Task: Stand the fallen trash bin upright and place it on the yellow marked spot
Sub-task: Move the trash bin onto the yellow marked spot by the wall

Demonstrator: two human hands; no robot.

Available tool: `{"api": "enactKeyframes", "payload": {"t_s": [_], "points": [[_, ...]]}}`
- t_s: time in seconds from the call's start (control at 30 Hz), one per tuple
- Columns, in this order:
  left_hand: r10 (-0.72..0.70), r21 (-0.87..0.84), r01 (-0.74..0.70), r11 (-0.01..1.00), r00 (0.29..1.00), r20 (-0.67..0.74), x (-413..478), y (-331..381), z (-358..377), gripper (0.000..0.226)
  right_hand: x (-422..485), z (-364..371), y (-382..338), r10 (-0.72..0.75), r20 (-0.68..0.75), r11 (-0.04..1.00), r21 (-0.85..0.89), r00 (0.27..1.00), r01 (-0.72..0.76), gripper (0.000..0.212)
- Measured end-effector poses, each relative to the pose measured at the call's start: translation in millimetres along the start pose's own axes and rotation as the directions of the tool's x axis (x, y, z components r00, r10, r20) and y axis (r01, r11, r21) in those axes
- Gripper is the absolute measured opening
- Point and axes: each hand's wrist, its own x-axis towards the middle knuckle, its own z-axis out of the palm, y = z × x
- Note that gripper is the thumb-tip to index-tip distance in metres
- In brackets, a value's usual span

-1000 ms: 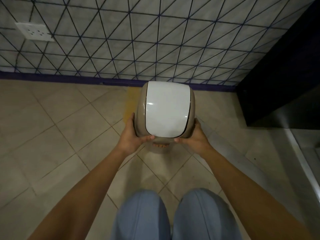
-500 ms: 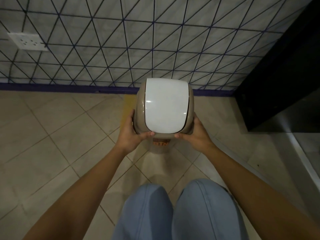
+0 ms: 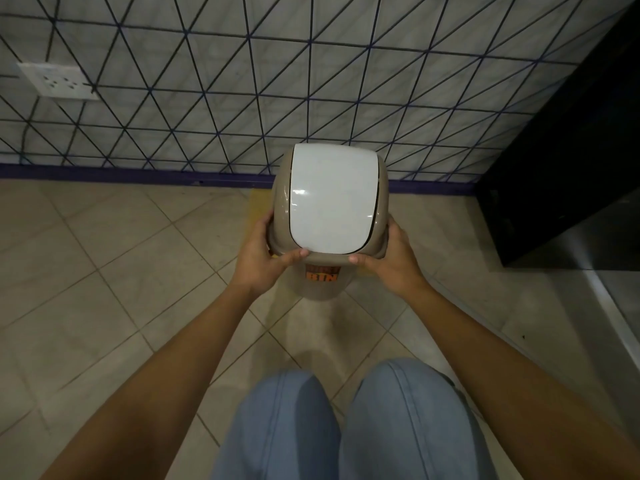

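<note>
The beige trash bin point(image 3: 320, 285) with a white swing lid point(image 3: 332, 202) is upright between my hands, seen from above, with an orange "BIN" label on its front. My left hand point(image 3: 263, 254) grips the left side of the lid rim, thumb on its front edge. My right hand point(image 3: 391, 261) holds the right side the same way. A strip of the yellow marked spot point(image 3: 258, 211) shows on the floor left of the bin; the bin hides the remainder. Whether the bin's base touches the floor is hidden.
A tiled wall point(image 3: 242, 98) with a purple skirting point(image 3: 138, 174) runs close behind the bin. A dark cabinet point(image 3: 568, 161) stands at the right. A white wall socket point(image 3: 59, 81) is at the upper left. My knees point(image 3: 346, 427) are below the bin.
Both hands have carried the upright bin away from me toward the wall; it now covers more of the yellow mark. The grip is unchanged.
</note>
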Motion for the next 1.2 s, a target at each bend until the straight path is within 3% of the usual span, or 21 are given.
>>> {"api": "enactKeyframes", "payload": {"t_s": [0.13, 0.33, 1.2], "points": [[0.114, 0.193, -0.097, 0.976, 0.99, -0.08, -6, 5, 2, 0.098, -8, 3, -6, -0.068, -0.086, 0.987, -0.149, 0.994, 0.055, 0.115], [0.233, 0.353, -0.221, 0.909, 0.972, 0.009, -7, 10, 4, 0.112, -12, 3, -12, -0.143, -0.036, 0.932, -0.34, 0.989, 0.122, 0.113], [0.197, 0.292, -0.187, 0.938, 0.98, -0.005, 49, 16, 6, 0.109, 46, 5, -23, -0.17, -0.087, 0.917, -0.38, 0.982, 0.125, 0.107]]}}
